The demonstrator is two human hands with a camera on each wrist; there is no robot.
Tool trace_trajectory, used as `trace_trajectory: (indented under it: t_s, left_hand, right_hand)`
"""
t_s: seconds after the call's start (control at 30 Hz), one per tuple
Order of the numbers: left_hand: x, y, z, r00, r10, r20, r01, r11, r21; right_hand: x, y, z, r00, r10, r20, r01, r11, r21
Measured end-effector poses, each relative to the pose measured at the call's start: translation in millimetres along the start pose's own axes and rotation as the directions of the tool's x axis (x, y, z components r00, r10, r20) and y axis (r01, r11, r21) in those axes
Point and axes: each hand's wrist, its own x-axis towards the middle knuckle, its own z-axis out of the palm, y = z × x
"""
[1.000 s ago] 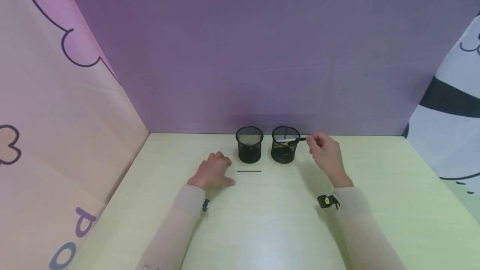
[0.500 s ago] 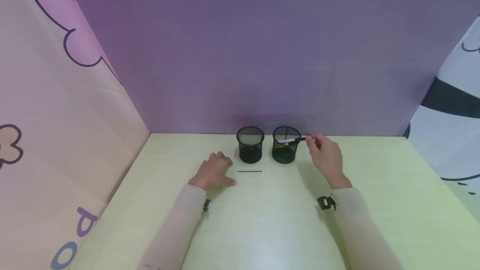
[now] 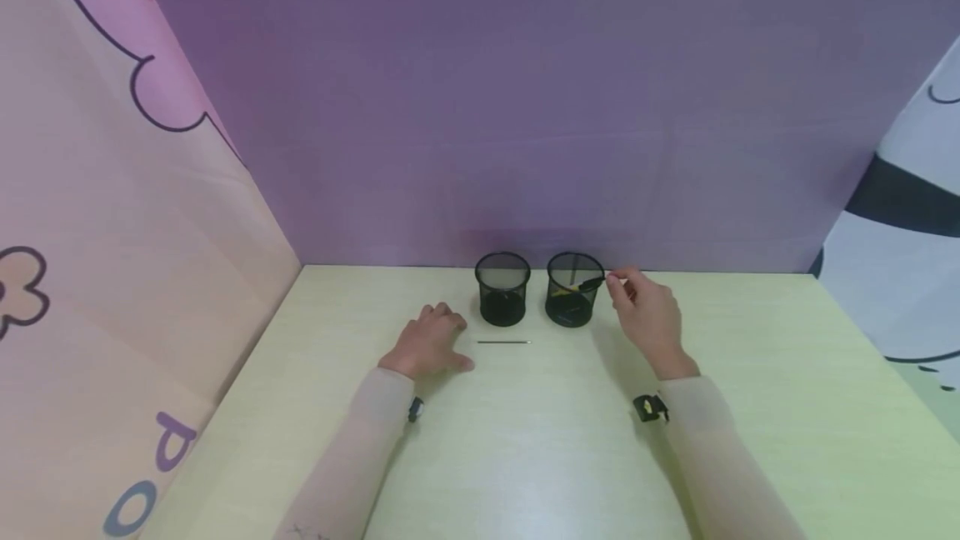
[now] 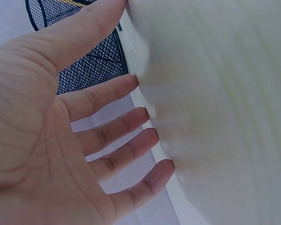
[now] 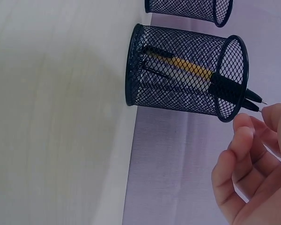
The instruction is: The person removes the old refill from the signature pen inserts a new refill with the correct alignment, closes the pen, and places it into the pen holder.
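Observation:
My right hand (image 3: 651, 317) is at the rim of the right black mesh pen cup (image 3: 572, 307), fingers loosely bent. In the right wrist view, two pens lean inside that cup, one with a yellow barrel (image 5: 192, 67) and one with a white barrel (image 5: 189, 83). Their black ends stick out past the rim, right at my fingertips (image 5: 270, 116). My left hand (image 3: 427, 342) rests on the table, fingers spread and holding nothing. Just beyond its fingertips lies a thin dark rod (image 3: 504, 342) like a pen refill, with a light tip.
A second black mesh cup (image 3: 502, 307) stands upright left of the first, behind the thin rod. Close behind both cups, a purple cloth backdrop (image 3: 480, 107) rises at the back edge of the pale table (image 3: 510, 440). A printed cloth (image 3: 150, 232) borders the left side.
The white pen, held slantwise over the right cup's rim before, has dropped into the cup and left my right fingers. My left hand and the thin rod stay put.

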Motion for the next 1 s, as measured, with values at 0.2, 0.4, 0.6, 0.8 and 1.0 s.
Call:
trace_trajectory:
  t_s: [0.2, 0.4, 0.6, 0.8, 1.0]
  left_hand:
    - [1.5, 1.1, 0.7, 1.000, -0.002, 0.006, 0.002, 1.000, 0.001]
    - [3.3, 0.4, 1.8, 1.000, 0.016, -0.007, -0.016, 1.000, 0.010]
    - [5.7, 6.4, -0.6, 0.981, 0.031, -0.193, -0.037, 0.999, -0.028]
    - [5.3, 15.3, -7.3, 0.906, 0.008, -0.424, -0.061, 0.992, -0.110]
    - [5.9, 14.2, -10.6, 0.899, 0.011, -0.438, -0.046, 0.997, -0.069]
  right_hand:
    - [0.0, 2.5, -1.6, 1.000, -0.001, 0.003, 0.001, 1.000, 0.024]
    - [0.7, 3.4, -5.5, 1.000, -0.012, -0.025, 0.014, 0.998, 0.067]
    - [0.1, -1.2, -8.3, 0.998, -0.035, -0.060, 0.042, 0.992, 0.122]
    - [-0.4, -10.0, -7.6, 0.996, -0.073, -0.051, 0.079, 0.989, 0.126]
    - [-0.6, -5.6, -3.7, 0.987, -0.158, -0.040, 0.160, 0.986, 0.050]
